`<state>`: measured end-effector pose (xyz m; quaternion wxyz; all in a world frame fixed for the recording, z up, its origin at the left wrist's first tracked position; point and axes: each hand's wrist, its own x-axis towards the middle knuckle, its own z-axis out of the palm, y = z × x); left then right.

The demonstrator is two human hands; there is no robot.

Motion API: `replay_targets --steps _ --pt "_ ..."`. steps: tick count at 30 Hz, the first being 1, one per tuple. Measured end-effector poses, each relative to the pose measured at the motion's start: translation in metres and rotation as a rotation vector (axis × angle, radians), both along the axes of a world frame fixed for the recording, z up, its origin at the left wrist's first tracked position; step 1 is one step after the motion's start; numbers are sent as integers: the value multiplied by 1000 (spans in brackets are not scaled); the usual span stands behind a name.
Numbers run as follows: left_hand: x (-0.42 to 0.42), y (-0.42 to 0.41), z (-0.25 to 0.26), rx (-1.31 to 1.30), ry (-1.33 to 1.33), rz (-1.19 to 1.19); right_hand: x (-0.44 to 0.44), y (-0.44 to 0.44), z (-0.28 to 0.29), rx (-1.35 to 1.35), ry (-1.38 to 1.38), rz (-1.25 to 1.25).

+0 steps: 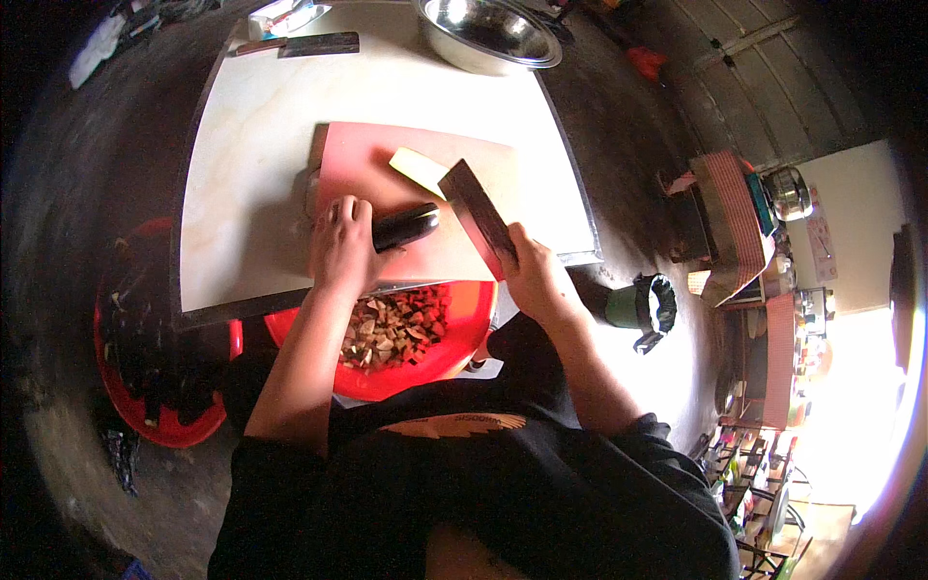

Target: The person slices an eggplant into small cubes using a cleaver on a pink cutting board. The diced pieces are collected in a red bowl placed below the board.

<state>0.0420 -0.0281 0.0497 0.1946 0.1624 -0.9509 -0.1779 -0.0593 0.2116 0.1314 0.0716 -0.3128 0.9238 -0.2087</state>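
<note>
On a pink cutting board (pixel 348 159) my left hand (pixel 346 239) holds a dark eggplant piece (pixel 407 226), which lies with its cut end towards the right. My right hand (pixel 533 268) grips a cleaver (pixel 478 210) by its handle, the blade slanting up and left, a little to the right of the eggplant. Beyond the blade's tip lies a pale, cut vegetable piece (pixel 419 171). Below the board's near edge, a red basin (pixel 464 326) holds many chopped chunks (pixel 395 330), partly hidden by my left forearm.
A second cleaver (pixel 319 45) lies at the table's far left, and a large steel bowl (pixel 493 36) stands far right. At lower left, another red basin (pixel 119 402) holds dark vegetables. A lined bin (pixel 631 308) stands on the floor right of the table (pixel 239 145).
</note>
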Motion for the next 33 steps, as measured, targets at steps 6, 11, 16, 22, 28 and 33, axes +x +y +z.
replay_targets --steps 6,11,16,22,28,33 --pt "8 -12 3 95 147 -197 -8 -23 -8 123 141 102" --pt "8 -14 -6 100 186 -223 -8 -29 -14 131 86 159" --pt "8 -11 -7 136 189 -213 -18 -25 -33 -46 90 123" --pt "9 -8 -17 140 181 -186 -3 -48 -3 18 78 133" --pt "10 -7 -11 156 187 -189 -10 -51 -13 105 77 88" --pt "8 -7 -19 181 245 -171 -7 -50 -36 25 128 139"
